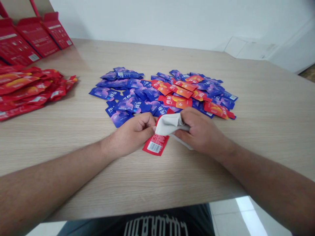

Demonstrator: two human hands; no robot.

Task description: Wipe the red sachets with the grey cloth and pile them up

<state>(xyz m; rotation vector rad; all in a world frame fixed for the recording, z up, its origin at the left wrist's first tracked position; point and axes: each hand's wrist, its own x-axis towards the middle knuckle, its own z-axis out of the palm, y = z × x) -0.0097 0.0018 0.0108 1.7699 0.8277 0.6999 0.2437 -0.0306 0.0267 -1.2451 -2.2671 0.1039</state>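
Observation:
My left hand pinches the edge of a red sachet with a white barcode panel on its back. A white cloth is bunched in my right hand, its fingers wrapped round it. The cloth lies against the upper part of the sachet and hides it there. Just beyond my hands spreads a loose pile of blue-purple sachets, with several orange-red sachets lying on top at its right half.
Larger red packets are stacked at the left of the wooden table. Red boxes with raised flaps stand behind them at the back left. A white wall borders the far edge. My lap is below the near edge.

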